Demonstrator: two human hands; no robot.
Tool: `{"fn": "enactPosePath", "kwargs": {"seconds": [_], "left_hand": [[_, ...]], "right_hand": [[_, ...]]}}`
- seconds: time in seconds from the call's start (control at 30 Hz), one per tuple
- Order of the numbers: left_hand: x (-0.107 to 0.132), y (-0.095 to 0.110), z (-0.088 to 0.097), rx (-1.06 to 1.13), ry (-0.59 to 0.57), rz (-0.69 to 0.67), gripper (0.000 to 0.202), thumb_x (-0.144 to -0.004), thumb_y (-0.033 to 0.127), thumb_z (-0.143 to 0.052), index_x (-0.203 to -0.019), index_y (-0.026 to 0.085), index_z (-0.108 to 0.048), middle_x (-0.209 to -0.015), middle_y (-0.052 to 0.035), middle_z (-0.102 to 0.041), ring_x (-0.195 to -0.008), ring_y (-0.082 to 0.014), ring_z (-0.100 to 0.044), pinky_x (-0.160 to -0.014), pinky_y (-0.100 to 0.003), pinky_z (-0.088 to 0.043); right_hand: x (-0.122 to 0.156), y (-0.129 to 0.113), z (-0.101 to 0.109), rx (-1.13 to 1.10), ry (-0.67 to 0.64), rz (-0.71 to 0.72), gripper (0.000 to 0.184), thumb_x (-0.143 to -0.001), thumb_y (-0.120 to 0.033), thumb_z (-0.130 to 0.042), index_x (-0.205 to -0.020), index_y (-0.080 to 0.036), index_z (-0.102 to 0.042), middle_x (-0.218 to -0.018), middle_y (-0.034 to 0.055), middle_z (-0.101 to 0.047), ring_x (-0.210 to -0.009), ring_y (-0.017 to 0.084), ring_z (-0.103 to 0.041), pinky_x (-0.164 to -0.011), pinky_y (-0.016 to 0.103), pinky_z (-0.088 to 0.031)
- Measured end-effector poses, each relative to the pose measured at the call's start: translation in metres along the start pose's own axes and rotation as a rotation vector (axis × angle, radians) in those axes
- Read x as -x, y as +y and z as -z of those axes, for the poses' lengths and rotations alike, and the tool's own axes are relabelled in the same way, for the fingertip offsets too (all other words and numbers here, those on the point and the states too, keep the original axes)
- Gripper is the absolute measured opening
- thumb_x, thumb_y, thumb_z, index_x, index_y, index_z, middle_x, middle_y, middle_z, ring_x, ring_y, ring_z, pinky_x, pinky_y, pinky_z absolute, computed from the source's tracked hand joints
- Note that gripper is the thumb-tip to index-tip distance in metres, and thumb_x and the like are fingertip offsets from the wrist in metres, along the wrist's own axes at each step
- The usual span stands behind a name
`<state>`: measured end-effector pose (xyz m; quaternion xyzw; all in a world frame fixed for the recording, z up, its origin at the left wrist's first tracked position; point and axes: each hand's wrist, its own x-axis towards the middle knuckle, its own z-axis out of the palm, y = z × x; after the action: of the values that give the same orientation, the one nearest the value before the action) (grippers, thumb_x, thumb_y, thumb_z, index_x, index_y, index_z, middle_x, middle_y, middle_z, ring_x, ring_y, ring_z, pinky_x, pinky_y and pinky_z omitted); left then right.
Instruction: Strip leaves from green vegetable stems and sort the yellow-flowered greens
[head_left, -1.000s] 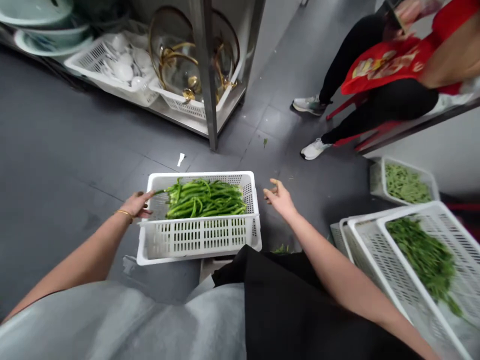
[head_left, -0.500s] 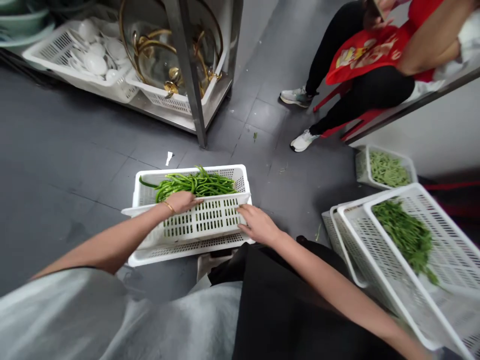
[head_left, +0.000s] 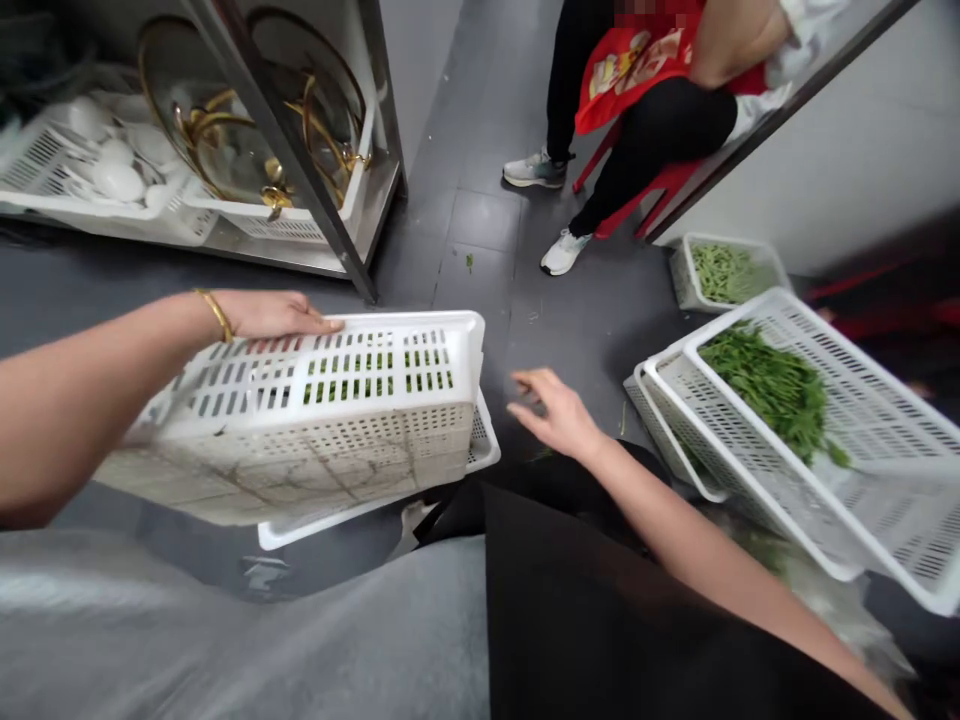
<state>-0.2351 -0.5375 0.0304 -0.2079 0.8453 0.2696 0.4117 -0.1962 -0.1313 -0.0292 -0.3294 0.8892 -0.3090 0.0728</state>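
Tipped above the lower basket (head_left: pixel 289 532), reaching past its left end: the white basket (head_left: pixel 337 440), lengthwise left to right, bottom turned to the lower basket's near side, mouth to its far side; grasped at the rim by the nearer left hand (head_left: pixel 277 315); released, apart, just right of the lower basket, the right hand (head_left: pixel 555 410)

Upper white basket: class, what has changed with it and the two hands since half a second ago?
The upper white basket has tipped away from the wearer and shifted left over the lower basket, showing its stained underside. The left hand grips its top rim; the right hand has let go and is apart from it. The leafy greens and the seated person stay in place.
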Motion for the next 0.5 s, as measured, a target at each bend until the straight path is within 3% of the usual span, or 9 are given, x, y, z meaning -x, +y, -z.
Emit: {"fn": "enactPosePath", "kwargs": {"seconds": [0.1,0.17,0.27,0.37,0.43,0.5], "left_hand": [[0.012,0.021,0.009,0.052,-0.012,-0.054,0.05,-0.064,0.053,-0.067,-0.064,0.004,-0.062,-0.058,-0.0053,-0.057,-0.062,-0.0218,-0.063,-0.061,-0.039,-0.05],[0.019,0.032,0.009,0.027,-0.057,-0.092,0.053,-0.064,0.055,-0.063,-0.061,0.002,-0.058,-0.064,-0.0067,-0.059,-0.068,-0.0236,-0.065,-0.063,-0.038,-0.05],[0.034,0.044,0.006,-0.026,-0.101,-0.083,0.057,-0.065,0.056,-0.059,-0.063,-0.001,-0.058,-0.078,-0.0107,-0.062,-0.081,-0.0278,-0.065,-0.065,-0.036,-0.049],[0.048,0.058,0.013,-0.067,-0.089,-0.095,0.053,-0.069,0.048,-0.056,-0.07,-0.005,-0.058,-0.092,-0.0124,-0.06,-0.093,-0.0328,-0.061,-0.067,-0.036,-0.047],[0.052,0.062,0.025,-0.061,-0.01,-0.177,0.051,-0.075,0.042,-0.049,-0.078,-0.008,-0.058,-0.098,-0.0094,-0.057,-0.099,-0.0333,-0.058,-0.069,-0.036,-0.045],[0.049,0.056,0.033,0.033,0.276,-0.229,0.053,-0.082,0.039,-0.033,-0.09,-0.007,-0.058,-0.1,-0.0038,-0.054,-0.102,-0.0312,-0.056,-0.071,-0.039,-0.043]], "right_hand": [[-0.037,-0.031,0.035,0.042,0.245,0.153,0.058,-0.08,-0.049,-0.053,-0.128,-0.019,-0.041,-0.121,0.0132,-0.049,-0.115,0.026,-0.047,-0.092,0.045,-0.045],[-0.066,-0.057,0.045,0.073,0.286,0.252,0.068,-0.078,-0.058,-0.05,-0.132,-0.018,-0.037,-0.131,0.0136,-0.042,-0.125,0.03,-0.036,-0.098,0.051,-0.037],[-0.103,-0.087,0.035,0.083,0.157,0.317,0.075,-0.075,-0.066,-0.047,-0.13,-0.015,-0.038,-0.131,0.0138,-0.044,-0.125,0.032,-0.036,-0.099,0.054,-0.034],[-0.127,-0.096,0.022,0.06,-0.042,0.198,0.063,-0.075,-0.063,-0.051,-0.113,-0.013,-0.054,-0.104,0.0111,-0.06,-0.104,0.029,-0.054,-0.089,0.049,-0.043],[-0.133,-0.095,0.029,0.046,-0.084,0.089,0.045,-0.077,-0.057,-0.054,-0.09,-0.014,-0.063,-0.08,0.0061,-0.062,-0.087,0.023,-0.059,-0.079,0.04,-0.046],[-0.129,-0.091,0.055,0.066,-0.069,0.022,0.036,-0.08,-0.049,-0.055,-0.07,-0.015,-0.061,-0.064,0.0019,-0.056,-0.072,0.016,-0.058,-0.07,0.032,-0.044]]}}
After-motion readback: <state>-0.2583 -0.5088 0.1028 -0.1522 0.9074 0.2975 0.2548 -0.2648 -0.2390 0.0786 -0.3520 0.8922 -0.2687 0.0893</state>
